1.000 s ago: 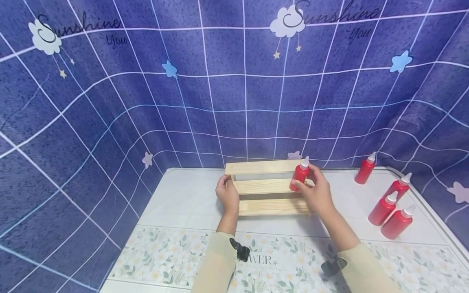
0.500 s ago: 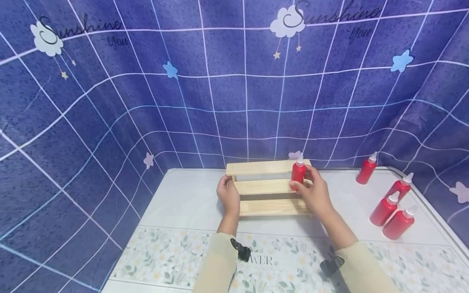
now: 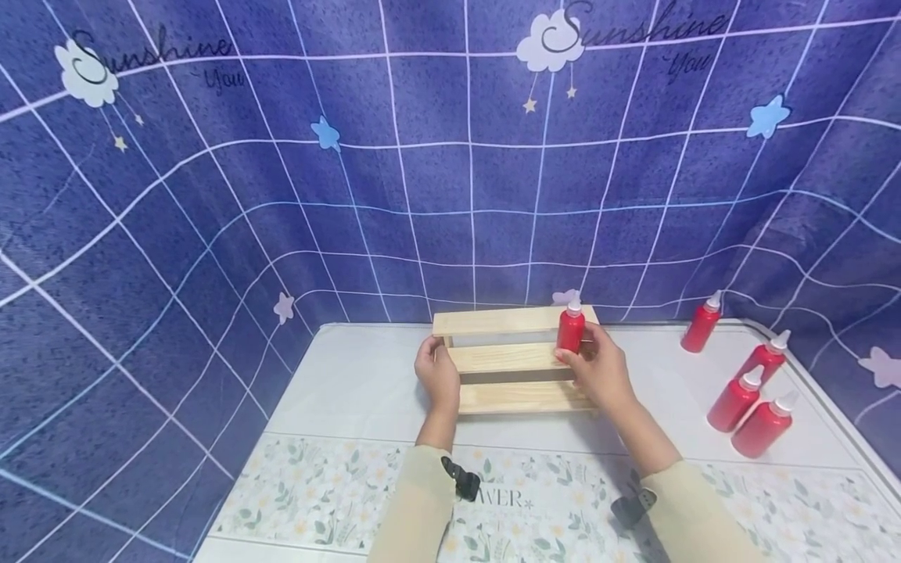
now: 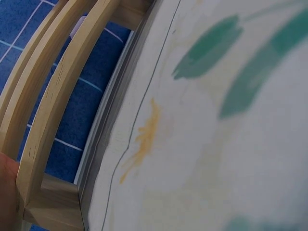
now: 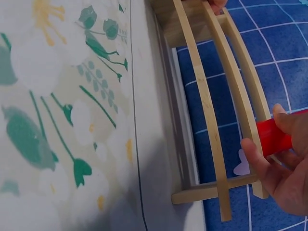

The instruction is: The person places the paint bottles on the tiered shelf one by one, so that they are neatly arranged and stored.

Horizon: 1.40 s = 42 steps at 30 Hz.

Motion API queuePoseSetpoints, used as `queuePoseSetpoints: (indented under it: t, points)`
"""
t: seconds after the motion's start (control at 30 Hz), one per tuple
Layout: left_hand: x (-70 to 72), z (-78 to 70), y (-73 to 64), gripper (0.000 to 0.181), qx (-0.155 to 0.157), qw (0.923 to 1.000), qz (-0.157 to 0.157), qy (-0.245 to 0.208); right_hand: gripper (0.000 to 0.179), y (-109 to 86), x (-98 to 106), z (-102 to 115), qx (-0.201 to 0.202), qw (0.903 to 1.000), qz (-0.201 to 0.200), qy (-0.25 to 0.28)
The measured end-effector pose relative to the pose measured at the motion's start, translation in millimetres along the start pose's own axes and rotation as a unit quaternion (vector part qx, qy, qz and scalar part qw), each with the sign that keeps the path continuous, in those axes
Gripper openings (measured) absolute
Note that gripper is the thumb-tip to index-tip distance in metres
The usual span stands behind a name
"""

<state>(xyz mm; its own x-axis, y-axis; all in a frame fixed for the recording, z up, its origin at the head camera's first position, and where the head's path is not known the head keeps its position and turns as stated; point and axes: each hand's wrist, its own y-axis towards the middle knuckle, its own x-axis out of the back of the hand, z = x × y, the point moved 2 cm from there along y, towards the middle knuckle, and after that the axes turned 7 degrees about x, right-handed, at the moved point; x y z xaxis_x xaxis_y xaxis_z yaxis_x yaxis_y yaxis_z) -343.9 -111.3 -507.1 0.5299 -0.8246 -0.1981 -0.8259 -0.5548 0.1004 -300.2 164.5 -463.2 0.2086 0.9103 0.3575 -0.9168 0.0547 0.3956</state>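
Right hand (image 3: pixel 601 367): my thumb and fingers pinch the red bottle (image 3: pixel 571 330).
Red bottle: upright over the right end of the middle slat (image 3: pixel 501 359); I can't tell whether it carries the weight.
Left hand (image 3: pixel 438 375): I grip the left end of the wooden rack (image 3: pixel 524 356), near the far edge of the worktop (image 3: pixel 352 375).
Bottle's tilt: straighter than a second ago, slightly further left; placing it looks well along.
Other red bottles (image 3: pixel 734 407): four, toward the worktop's right edge.
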Motion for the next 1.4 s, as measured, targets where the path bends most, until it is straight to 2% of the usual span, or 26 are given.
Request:
queuePoseSetpoints:
  t: [0.17, 0.53, 0.77, 1.0, 1.4]
  points:
    - [-0.1, -0.8, 2.3, 0.029, -0.004, 1.0, -0.001, 0.0, 0.066, 3.2, -4, -1, 0.008, 0.9999, -0.009, -0.012]
    - [1.7, 4.8, 2.2, 0.031, 0.013, 0.9999, 0.0, -0.005, 0.065, 2.8, -8, -5, 0.02, 0.9986, -0.018, -0.045]
    - [4.3, 0.3, -0.2, 0.031, 0.013, 0.9998, -0.008, -0.009, 0.066, 1.7, -9, -4, 0.02, 0.9993, -0.011, -0.028]
    - [2.3, 0.4, -2.3, 0.031, 0.022, 0.9997, -0.001, -0.01, 0.066, 0.2, -7, -4, 0.012, 0.9993, -0.005, -0.034]
    - [0.2, -3.2, -2.2, 0.03, 0.015, 0.9999, -0.001, 0.001, 0.065, 2.8, -4, -10, 0.007, 0.9996, 0.005, -0.027]
